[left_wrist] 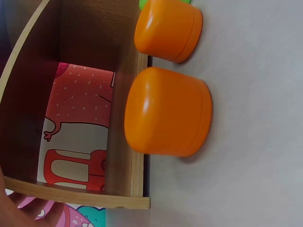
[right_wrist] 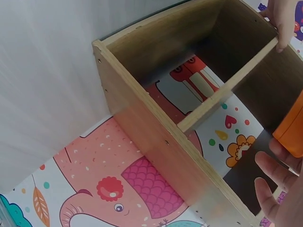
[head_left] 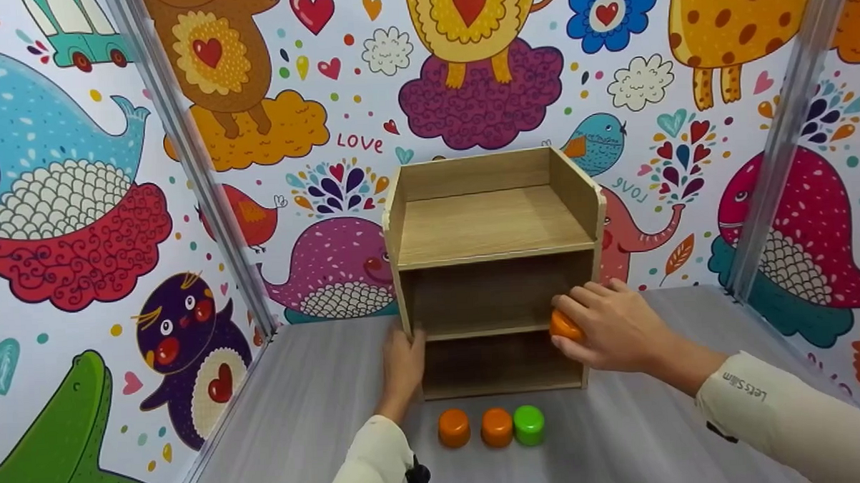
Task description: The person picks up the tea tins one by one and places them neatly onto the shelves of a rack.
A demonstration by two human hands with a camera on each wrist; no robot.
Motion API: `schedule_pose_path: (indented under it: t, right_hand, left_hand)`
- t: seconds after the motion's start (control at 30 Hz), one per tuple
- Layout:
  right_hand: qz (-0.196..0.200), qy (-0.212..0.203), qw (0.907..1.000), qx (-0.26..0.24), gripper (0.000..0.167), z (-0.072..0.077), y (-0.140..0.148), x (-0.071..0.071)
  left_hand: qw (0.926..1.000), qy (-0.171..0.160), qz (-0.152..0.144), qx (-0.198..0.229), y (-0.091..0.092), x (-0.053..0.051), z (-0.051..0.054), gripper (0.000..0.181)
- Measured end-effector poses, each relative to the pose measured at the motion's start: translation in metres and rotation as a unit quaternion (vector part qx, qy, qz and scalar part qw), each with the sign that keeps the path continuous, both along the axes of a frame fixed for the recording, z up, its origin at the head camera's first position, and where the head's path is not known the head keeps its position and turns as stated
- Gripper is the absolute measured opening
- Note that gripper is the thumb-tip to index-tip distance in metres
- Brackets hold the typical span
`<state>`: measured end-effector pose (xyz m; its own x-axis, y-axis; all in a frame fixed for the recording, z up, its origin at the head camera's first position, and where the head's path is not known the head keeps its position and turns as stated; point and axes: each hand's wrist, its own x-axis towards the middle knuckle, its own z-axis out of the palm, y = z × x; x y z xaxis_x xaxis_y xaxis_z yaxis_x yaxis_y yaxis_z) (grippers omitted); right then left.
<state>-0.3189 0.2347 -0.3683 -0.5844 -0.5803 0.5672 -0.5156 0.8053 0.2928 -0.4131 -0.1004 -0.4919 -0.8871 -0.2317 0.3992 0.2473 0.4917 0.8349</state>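
Observation:
A wooden shelf unit point(head_left: 497, 225) stands upright, with an open top tray and two compartments below. The left hand point(head_left: 403, 364) grips its left side panel at about the height of the middle board; part of that hand shows in the left wrist view point(left_wrist: 19, 213). At the right front of the middle compartment, the right hand point(head_left: 615, 328) holds an orange cup-like piece point(head_left: 566, 326) between fingers and thumb. In the right wrist view the orange piece point(right_wrist: 292, 127) is at the right edge, with the right hand's fingers point(right_wrist: 270, 172) beside it.
Two orange pieces point(head_left: 454, 428) point(head_left: 497, 427) and a green piece point(head_left: 529, 424) stand in a row on the grey table point(head_left: 293, 418) before the shelf. Behind the shelf is a wall with cartoon pictures point(head_left: 354, 130), and metal posts point(head_left: 198, 164) stand at the corners.

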Motion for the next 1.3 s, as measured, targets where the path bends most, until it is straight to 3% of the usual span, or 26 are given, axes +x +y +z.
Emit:
schedule_pose_path:
  t: [0.57, 0.87, 1.3]
  right_hand:
    - [-0.01, -0.022, 0.9995, -0.022, 0.047, 0.024, 0.002, -0.001]
    - [-0.013, -0.027, 0.9994, -0.018, 0.048, 0.038, 0.003, 0.0]
    - [-0.013, -0.013, 0.9996, -0.023, 0.052, 0.055, 0.004, -0.002]
  left_hand:
    - [1.0, -0.007, 0.005, 0.003, -0.001, 0.0, -0.001, 0.028]
    - [0.9999, 0.006, -0.008, -0.008, -0.003, -0.001, -0.002, 0.031]
    - [0.9999, 0.013, -0.009, 0.0, -0.002, -0.001, -0.001, 0.03]
